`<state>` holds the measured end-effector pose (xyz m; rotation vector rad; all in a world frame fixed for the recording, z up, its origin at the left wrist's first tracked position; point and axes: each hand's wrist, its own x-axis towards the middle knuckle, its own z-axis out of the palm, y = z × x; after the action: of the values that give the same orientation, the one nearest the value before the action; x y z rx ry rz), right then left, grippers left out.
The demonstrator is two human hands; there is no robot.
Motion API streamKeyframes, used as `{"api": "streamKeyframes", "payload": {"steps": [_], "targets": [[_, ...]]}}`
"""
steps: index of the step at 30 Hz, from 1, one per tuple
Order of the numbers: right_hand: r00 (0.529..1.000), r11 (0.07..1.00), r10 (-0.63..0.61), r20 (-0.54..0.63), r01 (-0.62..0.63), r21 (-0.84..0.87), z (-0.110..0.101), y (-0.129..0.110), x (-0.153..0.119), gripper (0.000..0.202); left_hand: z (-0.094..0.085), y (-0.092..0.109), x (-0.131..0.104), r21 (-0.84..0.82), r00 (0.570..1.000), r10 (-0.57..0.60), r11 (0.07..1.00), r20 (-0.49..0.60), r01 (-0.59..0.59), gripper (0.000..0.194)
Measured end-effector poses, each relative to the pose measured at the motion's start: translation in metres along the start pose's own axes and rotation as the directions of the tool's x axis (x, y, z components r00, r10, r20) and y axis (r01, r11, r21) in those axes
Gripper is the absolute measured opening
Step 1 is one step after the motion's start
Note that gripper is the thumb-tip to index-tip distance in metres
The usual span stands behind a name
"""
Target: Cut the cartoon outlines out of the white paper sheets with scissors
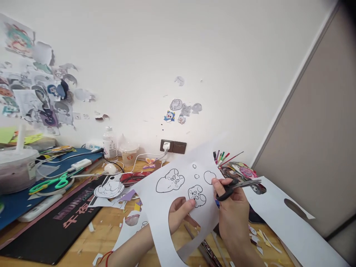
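A white paper sheet [167, 202] with black line drawings of round cartoon shapes is held up over the desk. Its lower part has a large curved opening cut out of it. My left hand [180, 215] reaches through that opening and pinches the sheet, thumb on the front beside a drawing. Black-handled scissors [236, 186] are in my right hand [233, 207], with the blades pointing right, away from the sheet. The fingertips of that hand also touch the sheet's right edge beside a cloud-like outline. Some fingers of both hands are hidden.
Paper scraps [261, 237] litter the wooden desk [86, 237]. To the left lie a black board [55, 226], green scissors [55, 183] and a lidded drink cup [18, 167]. Another cut sheet [278, 200] lies right. Pens [221, 157], a bottle [109, 142] and cables stand near the wall.
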<state>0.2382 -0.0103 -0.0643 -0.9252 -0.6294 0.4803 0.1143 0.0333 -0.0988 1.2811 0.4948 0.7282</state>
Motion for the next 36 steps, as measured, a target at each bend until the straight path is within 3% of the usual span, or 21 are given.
{"api": "streamKeyframes", "payload": {"steps": [6,14,23,28,32,36], "targets": [[0.999,0.999,0.040,0.008,-0.040,-0.006,0.000,-0.001,-0.004,0.029,-0.001,0.000,0.000,0.058,0.988,-0.063,0.996,-0.139,0.071,0.044],[0.997,0.997,0.078,0.012,-0.078,-0.007,0.000,0.000,0.000,0.031,-0.005,-0.002,-0.001,0.137,0.989,-0.049,0.988,-0.141,0.069,0.041],[0.996,0.997,0.078,0.040,-0.078,-0.013,0.001,0.000,0.002,0.031,-0.005,0.002,-0.002,0.208,0.982,0.049,0.978,-0.183,-0.010,0.043],[0.989,0.993,0.118,0.094,-0.119,0.006,0.003,-0.003,-0.001,0.029,-0.010,0.021,-0.005,0.275,0.952,0.158,0.958,-0.262,-0.083,0.049],[0.977,0.986,0.164,0.136,-0.167,0.008,0.002,-0.007,0.001,0.030,-0.018,0.032,-0.010,0.269,0.980,0.082,0.963,-0.181,-0.031,0.044],[0.973,0.984,0.174,0.152,-0.176,0.002,0.001,-0.008,0.001,0.030,-0.031,0.032,-0.015,0.239,0.994,0.016,0.971,-0.110,0.011,0.028]]}}
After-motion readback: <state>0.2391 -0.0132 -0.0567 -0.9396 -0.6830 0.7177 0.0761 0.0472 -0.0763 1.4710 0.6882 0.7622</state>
